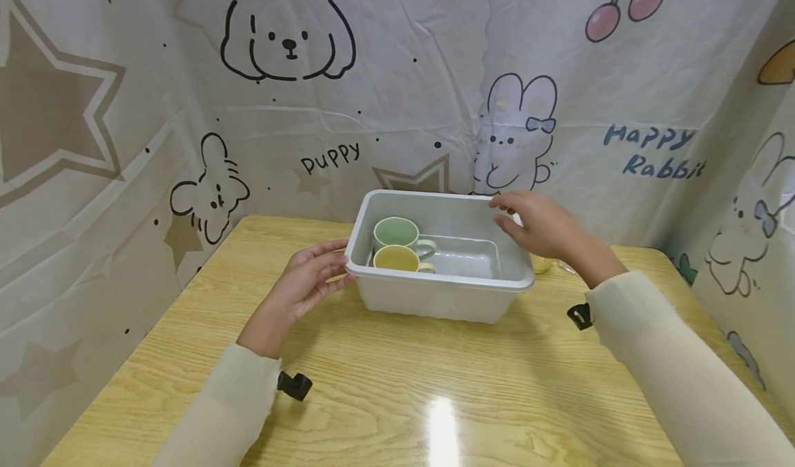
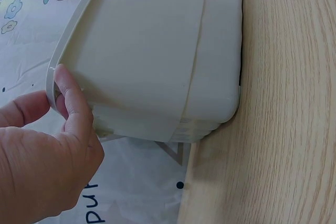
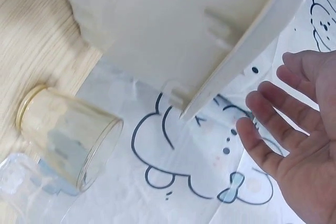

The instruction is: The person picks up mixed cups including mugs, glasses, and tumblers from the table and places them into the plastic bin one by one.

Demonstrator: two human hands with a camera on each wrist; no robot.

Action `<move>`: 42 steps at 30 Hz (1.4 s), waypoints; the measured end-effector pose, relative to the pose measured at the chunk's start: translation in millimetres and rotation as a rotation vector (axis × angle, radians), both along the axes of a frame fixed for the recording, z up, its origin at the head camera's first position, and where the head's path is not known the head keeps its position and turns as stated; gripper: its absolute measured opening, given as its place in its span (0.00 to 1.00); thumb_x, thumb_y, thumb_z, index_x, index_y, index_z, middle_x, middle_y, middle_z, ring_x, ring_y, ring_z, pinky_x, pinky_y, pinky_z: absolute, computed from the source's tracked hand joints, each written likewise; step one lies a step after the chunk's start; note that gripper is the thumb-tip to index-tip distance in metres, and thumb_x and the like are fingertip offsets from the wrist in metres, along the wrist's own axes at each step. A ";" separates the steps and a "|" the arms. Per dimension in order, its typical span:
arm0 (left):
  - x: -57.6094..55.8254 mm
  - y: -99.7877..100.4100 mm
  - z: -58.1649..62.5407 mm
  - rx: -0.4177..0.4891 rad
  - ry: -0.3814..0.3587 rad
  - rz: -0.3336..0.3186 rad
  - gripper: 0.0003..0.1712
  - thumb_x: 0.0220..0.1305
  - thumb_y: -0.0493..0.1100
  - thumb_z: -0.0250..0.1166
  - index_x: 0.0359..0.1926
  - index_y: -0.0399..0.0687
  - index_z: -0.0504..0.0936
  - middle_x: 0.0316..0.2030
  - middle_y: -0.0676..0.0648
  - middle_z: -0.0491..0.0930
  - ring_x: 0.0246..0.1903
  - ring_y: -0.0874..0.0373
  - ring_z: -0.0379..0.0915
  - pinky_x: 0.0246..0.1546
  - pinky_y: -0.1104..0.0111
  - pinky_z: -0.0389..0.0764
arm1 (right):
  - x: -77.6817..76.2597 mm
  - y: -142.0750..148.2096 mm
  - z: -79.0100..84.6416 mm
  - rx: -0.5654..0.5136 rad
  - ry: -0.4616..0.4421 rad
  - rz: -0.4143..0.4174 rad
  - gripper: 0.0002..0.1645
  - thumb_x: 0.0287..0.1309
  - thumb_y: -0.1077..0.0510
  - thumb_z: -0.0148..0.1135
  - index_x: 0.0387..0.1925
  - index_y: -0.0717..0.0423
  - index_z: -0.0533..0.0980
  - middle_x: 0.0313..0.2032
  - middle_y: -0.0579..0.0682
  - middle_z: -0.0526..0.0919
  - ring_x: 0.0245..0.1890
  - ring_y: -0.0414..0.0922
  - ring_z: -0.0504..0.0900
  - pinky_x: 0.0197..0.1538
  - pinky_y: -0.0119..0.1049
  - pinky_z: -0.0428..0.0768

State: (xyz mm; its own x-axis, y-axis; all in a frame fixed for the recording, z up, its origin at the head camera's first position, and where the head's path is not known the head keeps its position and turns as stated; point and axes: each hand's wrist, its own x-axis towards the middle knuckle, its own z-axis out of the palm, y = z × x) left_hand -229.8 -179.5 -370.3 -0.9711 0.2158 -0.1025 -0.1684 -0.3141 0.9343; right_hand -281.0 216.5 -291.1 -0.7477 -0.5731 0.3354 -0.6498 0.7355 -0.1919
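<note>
A light grey plastic bin (image 1: 435,300) stands on the table, with a green mug (image 1: 395,232) and a yellow mug (image 1: 395,259) side by side in its left end. At the bin's left end, my left hand (image 1: 307,277) grips the rim; the left wrist view has the thumb and fingers (image 2: 76,103) pinching either side of it. My right hand (image 1: 540,225) hovers by the back right rim, and in the right wrist view its fingers (image 3: 268,135) are spread loosely, apart from the bin, holding nothing.
Just right of the bin stand an amber glass (image 3: 68,135) and a clear glass (image 3: 23,182), mostly hidden by my right arm in the head view. The wooden table (image 1: 373,384) meets a printed cloth (image 1: 397,101) at the back and sides.
</note>
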 end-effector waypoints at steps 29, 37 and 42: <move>1.0 -0.8 0.3 0.010 0.016 -0.011 0.24 0.73 0.31 0.57 0.67 0.33 0.67 0.58 0.40 0.75 0.45 0.56 0.78 0.53 0.61 0.85 | -7.2 84.5 -14.4 -0.016 0.005 -0.263 0.22 0.68 0.66 0.60 0.61 0.69 0.74 0.59 0.70 0.76 0.58 0.68 0.74 0.60 0.66 0.75; 0.2 -1.0 -0.3 0.008 0.007 -0.006 0.24 0.74 0.32 0.58 0.67 0.34 0.68 0.62 0.37 0.72 0.45 0.56 0.78 0.54 0.61 0.85 | -12.8 107.1 -24.5 -0.004 -0.035 -0.316 0.24 0.69 0.65 0.58 0.63 0.71 0.72 0.59 0.72 0.74 0.60 0.69 0.71 0.62 0.68 0.71; 0.1 -0.9 -0.4 0.004 0.004 -0.006 0.24 0.74 0.32 0.58 0.67 0.34 0.68 0.63 0.37 0.71 0.45 0.56 0.78 0.57 0.59 0.83 | -18.3 120.3 -34.7 -0.005 -0.078 -0.346 0.24 0.71 0.63 0.55 0.64 0.72 0.71 0.61 0.73 0.72 0.59 0.70 0.71 0.60 0.70 0.71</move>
